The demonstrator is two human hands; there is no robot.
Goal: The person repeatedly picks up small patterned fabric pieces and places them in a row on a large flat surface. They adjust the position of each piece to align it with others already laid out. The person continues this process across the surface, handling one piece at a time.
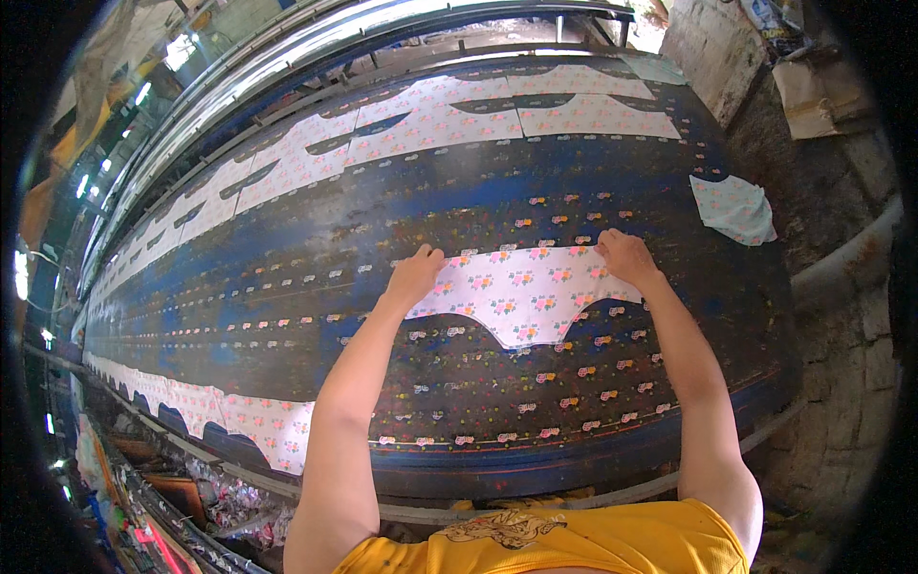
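Observation:
A white cut fabric panel (521, 292) with pink, orange and green flower prints lies over the dark printing table (382, 210). Its top edge runs nearly straight, while the lower side narrows to a blunt tab between two curved cut-outs. At the panel's left end, my left hand (418, 273) is closed on the upper corner, fingers pinched. The opposite upper corner is in my right hand (626, 256), also closed in a pinch. Between them the cloth is spread out flat, and it appears to touch the table or hang just above it.
Rows of similar panels (430, 120) line the table's far side, and more panels (258, 416) lie along its near left edge. A crumpled pale cloth (734, 209) hangs at the right edge. Metal rails (316, 43) run behind; scraps (239, 502) lie below left.

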